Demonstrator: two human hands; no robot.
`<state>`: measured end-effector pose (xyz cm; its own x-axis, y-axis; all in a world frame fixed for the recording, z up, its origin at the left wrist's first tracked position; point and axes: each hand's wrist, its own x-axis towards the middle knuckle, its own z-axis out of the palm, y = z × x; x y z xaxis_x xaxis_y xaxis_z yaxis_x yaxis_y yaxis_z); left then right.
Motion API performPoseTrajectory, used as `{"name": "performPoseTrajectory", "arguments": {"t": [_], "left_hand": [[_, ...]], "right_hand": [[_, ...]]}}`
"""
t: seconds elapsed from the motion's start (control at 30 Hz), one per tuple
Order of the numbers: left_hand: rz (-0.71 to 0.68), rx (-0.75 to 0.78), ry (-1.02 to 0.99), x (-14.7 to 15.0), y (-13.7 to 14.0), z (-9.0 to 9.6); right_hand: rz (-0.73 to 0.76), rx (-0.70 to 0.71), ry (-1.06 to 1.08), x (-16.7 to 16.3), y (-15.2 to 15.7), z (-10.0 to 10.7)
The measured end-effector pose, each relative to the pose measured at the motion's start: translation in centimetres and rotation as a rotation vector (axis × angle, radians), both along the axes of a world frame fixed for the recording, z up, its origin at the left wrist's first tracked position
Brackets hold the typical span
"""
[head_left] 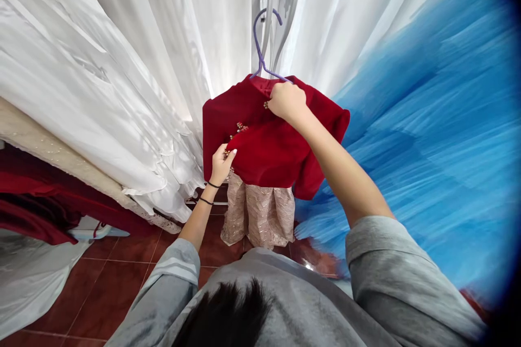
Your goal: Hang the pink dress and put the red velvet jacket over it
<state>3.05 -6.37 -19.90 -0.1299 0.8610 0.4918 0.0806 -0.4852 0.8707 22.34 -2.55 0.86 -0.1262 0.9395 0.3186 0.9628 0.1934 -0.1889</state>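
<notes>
A red velvet jacket [264,146] hangs in front of me on a purple hanger [260,49]. Gold beaded trim [240,129] runs along its front opening. My left hand [222,164] pinches the jacket's front edge at the lower left, thumb on top. Up near the neckline, my right hand [287,100] is closed on the collar edge, just under the hanger's right arm; its fingertips are mostly hidden. Below the jacket's hem shows a pale pink, shimmering patterned skirt [260,211].
White drapes or gowns [154,65] hang at the left and behind. On the right spreads a blue tulle skirt [427,130]. Dark red cloth [36,195] and a pale hanger [108,231] lie at the lower left, above a red tiled floor [122,276].
</notes>
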Motion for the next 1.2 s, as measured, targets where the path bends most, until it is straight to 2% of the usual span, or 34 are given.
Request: {"name": "performPoseTrajectory", "arguments": {"t": [0.13,0.2,0.27,0.37,0.47,0.53,0.57,0.67,0.8,0.87,0.97,1.07,1.2], "left_hand": [[0.014,0.005,0.116,0.1,1.5,-1.7],[0.013,-0.031,0.054,0.5,2.0,-2.6],[-0.017,-0.077,-0.04,0.9,2.2,-2.8],[-0.138,-0.172,-0.115,1.2,2.3,-1.2],[-0.293,-0.241,-0.114,1.7,2.9,1.9],[-0.315,-0.194,-0.121,2.1,3.5,4.0],[-0.279,-0.132,-0.128,2.2,3.8,5.0],[-0.053,0.098,-0.125,2.1,3.9,7.3],[0.153,0.239,0.074,1.4,1.9,8.7],[0.182,0.233,0.164,1.2,1.0,8.6],[0.148,0.144,0.152,1.3,1.3,7.7],[0.172,0.095,0.123,1.3,2.8,6.7],[0.249,0.114,0.19,1.0,3.6,6.0]], "right_hand": [[-0.018,0.067,0.037,-1.1,0.8,-1.1],[0.048,0.119,0.072,-1.7,0.6,-2.0],[0.116,0.211,0.108,-1.6,-0.4,-2.6],[0.095,0.423,0.162,0.5,-2.5,-3.1],[-0.096,0.582,0.224,3.8,-3.1,-4.2],[-0.2,0.598,0.28,5.6,-2.1,-5.3],[-0.226,0.584,0.312,6.2,-1.3,-5.8],[-0.241,0.522,0.407,7.1,0.9,-6.7],[-0.27,0.505,0.512,7.6,2.3,-6.0],[-0.266,0.509,0.557,7.8,2.6,-5.5],[-0.235,0.49,0.608,7.7,3.9,-5.3],[-0.17,0.455,0.626,7.3,5.6,-6.0],[-0.054,0.426,0.604,7.7,7.1,-7.3]]}}
